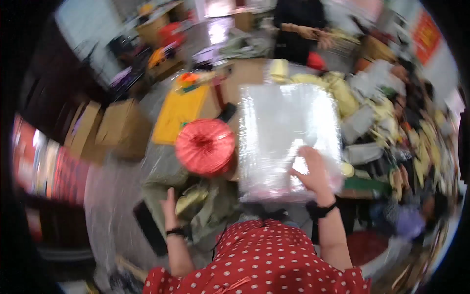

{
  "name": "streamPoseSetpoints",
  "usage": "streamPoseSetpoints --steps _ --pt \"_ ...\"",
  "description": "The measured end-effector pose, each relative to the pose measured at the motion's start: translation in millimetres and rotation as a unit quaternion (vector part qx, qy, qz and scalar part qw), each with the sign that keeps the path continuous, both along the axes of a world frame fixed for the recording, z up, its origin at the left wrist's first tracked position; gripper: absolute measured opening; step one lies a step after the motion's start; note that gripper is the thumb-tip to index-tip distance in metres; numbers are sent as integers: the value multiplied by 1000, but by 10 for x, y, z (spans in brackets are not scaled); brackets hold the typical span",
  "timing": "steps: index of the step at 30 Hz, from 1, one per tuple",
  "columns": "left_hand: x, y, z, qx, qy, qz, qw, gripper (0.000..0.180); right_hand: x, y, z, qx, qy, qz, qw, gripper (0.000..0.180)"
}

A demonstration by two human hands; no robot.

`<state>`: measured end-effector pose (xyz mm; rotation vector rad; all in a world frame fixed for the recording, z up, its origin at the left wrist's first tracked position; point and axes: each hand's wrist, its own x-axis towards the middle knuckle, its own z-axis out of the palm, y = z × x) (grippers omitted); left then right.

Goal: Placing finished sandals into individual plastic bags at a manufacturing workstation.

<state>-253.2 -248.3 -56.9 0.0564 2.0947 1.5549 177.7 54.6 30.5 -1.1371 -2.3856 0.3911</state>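
My right hand [313, 171] rests with fingers spread on a thick, shiny stack of clear plastic sheets or bags [274, 127], near its lower right part. My left hand [169, 209] is apart from the stack, lower and to the left, fingers stretched and nothing visible in it. It is beside a grey-green cloth or sack [210, 210] with a pale yellow piece [192, 202] on it. Left of the stack stands a round roll of red plastic twine [204, 147]. The picture is somewhat smeared by motion.
A yellow-topped box [181, 115] lies beyond the twine. Open cardboard boxes [120, 125] stand at the left. Heaped yellow and grey material [372, 122] fills the right side. Another person [299, 29] in black is at the far side, hands [308, 34] in front.
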Motion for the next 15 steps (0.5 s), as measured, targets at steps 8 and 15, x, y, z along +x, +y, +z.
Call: streamPoseSetpoints --steps 8,15 --pt "1808 1751 1824 144 435 -513 726 56 -106 -127 38 -19 7 -20 1000 73" --pt "2622 2370 1178 -1 496 -603 625 58 809 -11 396 -16 278 -26 960 31"
